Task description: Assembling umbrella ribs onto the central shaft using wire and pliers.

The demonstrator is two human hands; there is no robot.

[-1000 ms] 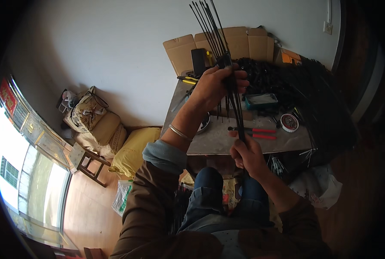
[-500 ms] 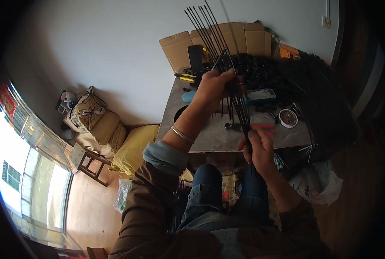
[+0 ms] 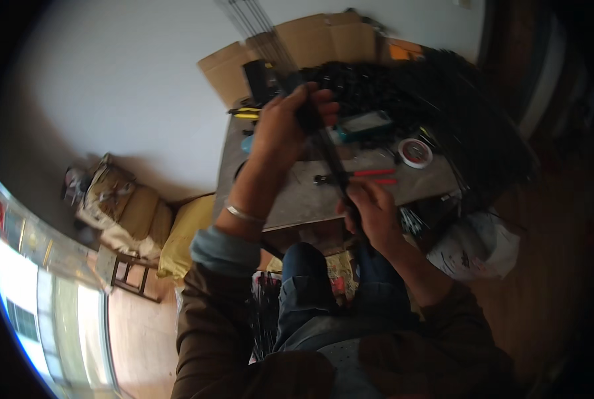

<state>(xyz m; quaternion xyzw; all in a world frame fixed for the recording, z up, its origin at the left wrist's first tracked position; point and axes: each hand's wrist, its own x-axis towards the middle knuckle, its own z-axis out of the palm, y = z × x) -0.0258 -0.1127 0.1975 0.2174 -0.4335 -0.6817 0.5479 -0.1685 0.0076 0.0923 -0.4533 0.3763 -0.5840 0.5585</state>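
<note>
A bundle of long, thin black rods (image 3: 330,156) slants across the front of me, its far ends fanned out and blurred by motion. My left hand (image 3: 287,126) is closed around the upper part of the bundle, where a dark thicker section shows below the fingers. Lower down, my right hand (image 3: 371,207) grips the same rods, thumb on top. Pliers with red handles (image 3: 377,173) lie on the table just beyond my right hand.
The grey table (image 3: 297,206) bears a pile of black parts (image 3: 350,83), a teal tray (image 3: 365,125), a round white-rimmed tub (image 3: 415,153) and yellow-handled pliers (image 3: 245,113). A large heap of black rods (image 3: 473,120) hangs over its right side. Cardboard (image 3: 307,41) stands behind.
The view has shifted, so the table sits further left and higher. Both hands keep hold of the rods; the left hand's fingers have turned further around the bundle, and the rods now blur.
</note>
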